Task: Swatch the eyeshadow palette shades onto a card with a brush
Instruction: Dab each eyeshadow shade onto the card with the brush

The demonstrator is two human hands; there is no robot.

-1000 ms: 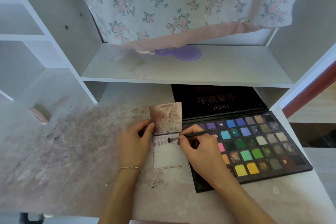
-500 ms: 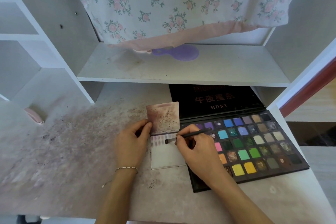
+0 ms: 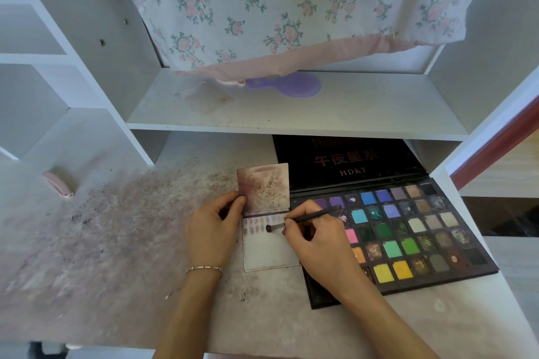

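Note:
A large black eyeshadow palette (image 3: 408, 236) with several coloured pans lies open on the desk at the right. Left of it lies a white card (image 3: 268, 253) with a row of faint purple swatches along its top edge. A second, stained card (image 3: 264, 186) lies just above it. My right hand (image 3: 318, 239) holds a thin dark brush (image 3: 303, 218) like a pen, its dark tip touching the white card near the swatches. My left hand (image 3: 211, 227) presses its fingers on the left edge of the cards.
A white shelf (image 3: 291, 119) overhangs the desk just behind the cards, with a purple hand mirror (image 3: 291, 85) on it under a floral cloth (image 3: 291, 9). A pink object (image 3: 58, 183) lies at the far left. The desk (image 3: 116, 227) is dusted with powder.
The brush tip has stayed on the upper part of the white card, shifting only slightly. Both hands keep their places; the view has shifted a little.

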